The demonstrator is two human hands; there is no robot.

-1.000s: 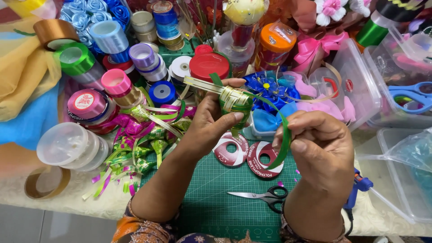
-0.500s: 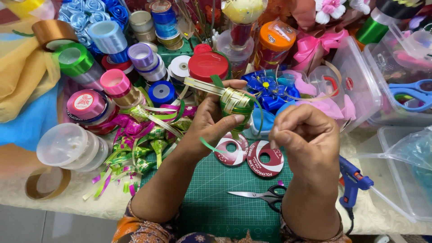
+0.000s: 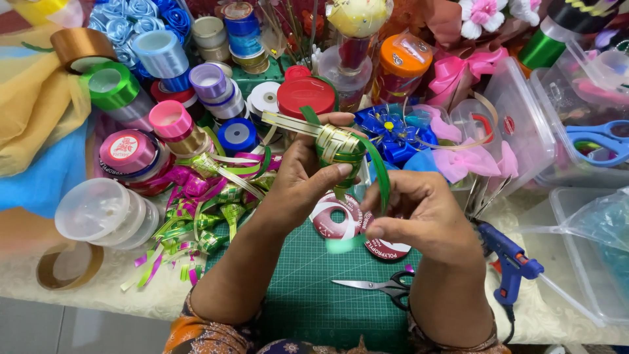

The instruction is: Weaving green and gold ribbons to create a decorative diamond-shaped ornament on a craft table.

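Fingers of our left hand (image 3: pixel 304 177) clamp the woven ribbon (image 3: pixel 339 147) above the mat (image 3: pixel 308 288); our right hand (image 3: pixel 419 216) pinches its green strip (image 3: pixel 382 177) beside it.

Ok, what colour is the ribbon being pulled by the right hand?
Green. The ribbon runs from the woven piece in the left hand to the right hand; head view.

Green cutting mat (image 3: pixel 308 288) near edge open; scissors (image 3: pixel 380 286) beside it; ribbon spools (image 3: pixel 170 121) crowd far side.
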